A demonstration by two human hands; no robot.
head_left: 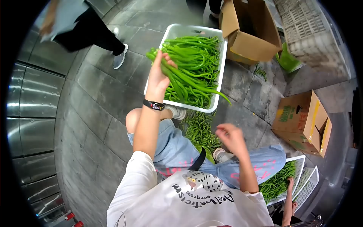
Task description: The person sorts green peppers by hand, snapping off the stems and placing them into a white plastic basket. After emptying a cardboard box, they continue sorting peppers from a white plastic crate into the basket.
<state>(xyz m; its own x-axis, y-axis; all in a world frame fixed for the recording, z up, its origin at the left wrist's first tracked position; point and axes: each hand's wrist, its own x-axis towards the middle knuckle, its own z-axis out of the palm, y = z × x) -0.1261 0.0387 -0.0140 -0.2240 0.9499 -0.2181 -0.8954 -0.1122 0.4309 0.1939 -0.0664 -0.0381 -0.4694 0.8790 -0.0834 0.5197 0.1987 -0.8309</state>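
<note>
My left hand [160, 75], with a black smart band on the wrist, is closed around a bunch of long green chili peppers [179, 77]. It holds them over a white plastic crate [223, 64]. More green chili peppers [196, 47] lie lengthwise in that crate, in front of my knees. My right hand [231, 138] is above the floor between my legs, slightly blurred, its fingers loosely curled and apart with nothing visible in them. Under and beside it, a heap of short green pieces [198, 130] covers the floor.
An open cardboard box [251, 43] stands behind the crate, another cardboard box [297, 117] to the right. Stained white crates [308, 34] and a green container [288, 57] are at upper right. Another person's arm [289, 200] reaches a crate of peppers [278, 183]. Someone walks at upper left [94, 30].
</note>
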